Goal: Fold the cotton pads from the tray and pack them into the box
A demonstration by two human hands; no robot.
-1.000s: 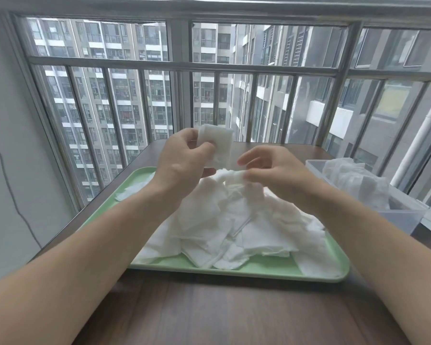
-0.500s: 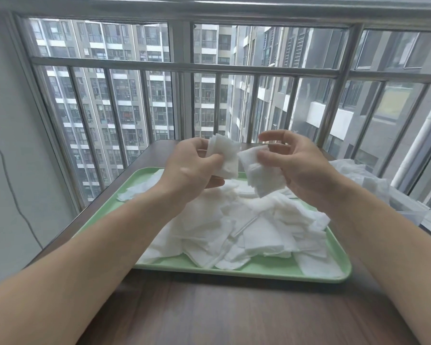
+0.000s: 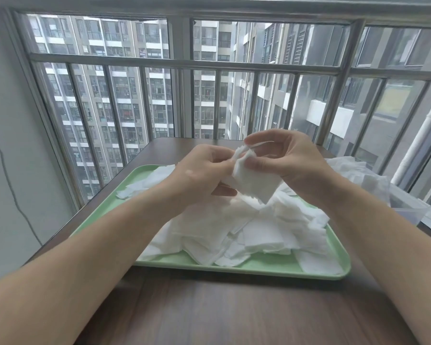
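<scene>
A heap of white cotton pads lies on a pale green tray in the middle of the table. Above the heap, my left hand and my right hand meet and both pinch the top of one white cotton pad, which hangs below my fingers. A clear plastic box at the right edge of the table holds several white pads. My left hand may hold another folded pad, hidden behind its fingers.
The dark wooden table reaches to a metal window railing straight ahead. A grey wall with a thin cable stands on the left. The box sits close to the tray's right side.
My right hand lifted a pad off the heap and brought it to my left hand. Both hands now meet on that pad above the tray.
</scene>
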